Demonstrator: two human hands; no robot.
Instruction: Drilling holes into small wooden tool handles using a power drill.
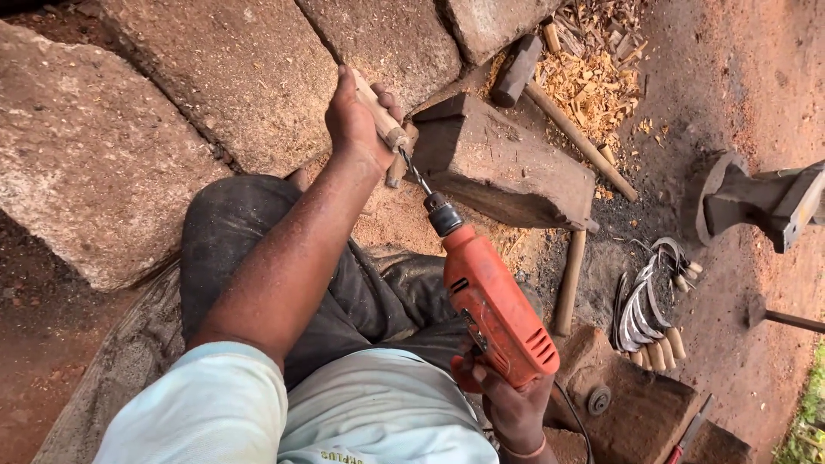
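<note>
My left hand (357, 120) grips a short wooden handle (383, 120) with a metal ferrule at its end, held out in front of my knee. My right hand (511, 404) holds an orange electric drill (494, 314) by its grip. The drill's bit (416, 174) runs into the ferruled end of the handle. A second wooden handle (397, 161) lies just under the first. A dark wooden block (503, 163) sits right beside the handle's tip, on sawdust-covered ground.
Large rough stone slabs (198, 77) lie ahead and left. A sledgehammer (550, 94) and wood shavings (593, 73) lie behind the block. Several sickles with wooden handles (649, 314) lie at right, near an anvil (765, 202) and a loose wooden stick (569, 283).
</note>
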